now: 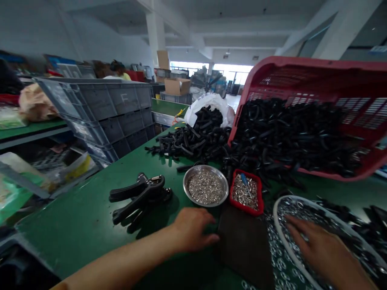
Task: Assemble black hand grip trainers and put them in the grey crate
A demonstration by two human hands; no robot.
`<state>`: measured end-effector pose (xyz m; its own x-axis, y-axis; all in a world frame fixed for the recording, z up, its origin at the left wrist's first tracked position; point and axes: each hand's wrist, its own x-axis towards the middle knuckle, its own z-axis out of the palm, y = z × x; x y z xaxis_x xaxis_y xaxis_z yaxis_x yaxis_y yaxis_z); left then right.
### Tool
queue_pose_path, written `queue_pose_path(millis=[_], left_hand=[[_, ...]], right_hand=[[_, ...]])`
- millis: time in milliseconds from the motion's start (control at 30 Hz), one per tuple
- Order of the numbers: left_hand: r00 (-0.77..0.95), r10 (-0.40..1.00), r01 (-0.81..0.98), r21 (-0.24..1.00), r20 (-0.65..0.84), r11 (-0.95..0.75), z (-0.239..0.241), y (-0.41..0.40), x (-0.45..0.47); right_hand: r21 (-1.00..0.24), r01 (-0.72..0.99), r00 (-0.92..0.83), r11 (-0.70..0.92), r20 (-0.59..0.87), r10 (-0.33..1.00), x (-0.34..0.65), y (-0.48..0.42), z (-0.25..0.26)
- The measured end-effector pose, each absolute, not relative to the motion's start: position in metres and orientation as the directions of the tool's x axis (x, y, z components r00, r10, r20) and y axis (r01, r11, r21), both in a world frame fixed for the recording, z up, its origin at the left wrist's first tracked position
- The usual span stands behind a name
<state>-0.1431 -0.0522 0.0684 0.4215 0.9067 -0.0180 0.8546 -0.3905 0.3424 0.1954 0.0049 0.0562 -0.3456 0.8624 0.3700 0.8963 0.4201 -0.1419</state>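
Observation:
My left hand hovers over the green table just left of a dark flat pad. Its thumb and fingers are apart, with nothing seen between them. My right hand reaches into a white-rimmed basin of small metal rings, fingers stretched out and fingertips at the rings; no held piece shows. Beyond the pad are a round metal bowl of tiny metal parts and a red tray of metal pins, with a blue-handled screwdriver lying on them. Black hand grippers with springs lie stacked on the left.
Black handle pieces are heaped at the back, partly spilling from a white sack. A tilted red basket holds more on the right. Grey crates stand stacked left of the table. Loose rings lie beside the basin.

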Motion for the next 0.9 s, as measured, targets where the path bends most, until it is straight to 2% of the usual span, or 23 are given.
queue_pose_path(millis=[67, 167, 333, 467, 667, 800, 867, 900], left_hand=[[0.571, 0.821, 0.738, 0.449, -0.019, -0.503, 0.05, -0.037, -0.111], [0.705, 0.707, 0.558, 0.572, 0.056, -0.601, 0.027, -0.021, -0.079], [0.679, 0.712, 0.518, 0.568, 0.181, -0.639, -0.006, -0.013, -0.066], [0.691, 0.688, 0.472, 0.582, 0.223, -0.663, -0.015, -0.013, -0.067], [0.687, 0.698, 0.473, 0.605, 0.203, -0.641, -0.009, -0.015, -0.07], [0.649, 0.737, 0.441, 0.694, 0.192, -0.569, -0.008, -0.015, -0.072], [0.588, 0.791, 0.404, 0.787, 0.167, -0.467, -0.007, -0.014, -0.073], [0.533, 0.832, 0.376, 0.838, 0.154, -0.396, -0.006, -0.013, -0.072]], right_hand=[[-0.038, 0.9, -0.413, 0.434, 0.244, 0.877, 0.141, 0.04, 0.068], [0.091, 0.909, -0.416, 0.406, 0.178, 0.892, 0.077, 0.103, 0.081], [0.167, 0.927, -0.365, 0.335, 0.197, 0.91, 0.038, 0.184, 0.085], [0.188, 0.942, -0.311, 0.279, 0.17, 0.935, 0.024, 0.21, 0.078], [0.135, 0.957, -0.279, 0.257, 0.177, 0.944, 0.017, 0.201, 0.069], [0.065, 0.981, -0.194, 0.183, 0.288, 0.938, 0.046, 0.198, 0.099], [-0.018, 0.988, -0.137, 0.155, 0.377, 0.916, 0.068, 0.189, 0.119], [-0.118, 0.978, -0.112, 0.173, 0.403, 0.909, 0.079, 0.179, 0.127]])
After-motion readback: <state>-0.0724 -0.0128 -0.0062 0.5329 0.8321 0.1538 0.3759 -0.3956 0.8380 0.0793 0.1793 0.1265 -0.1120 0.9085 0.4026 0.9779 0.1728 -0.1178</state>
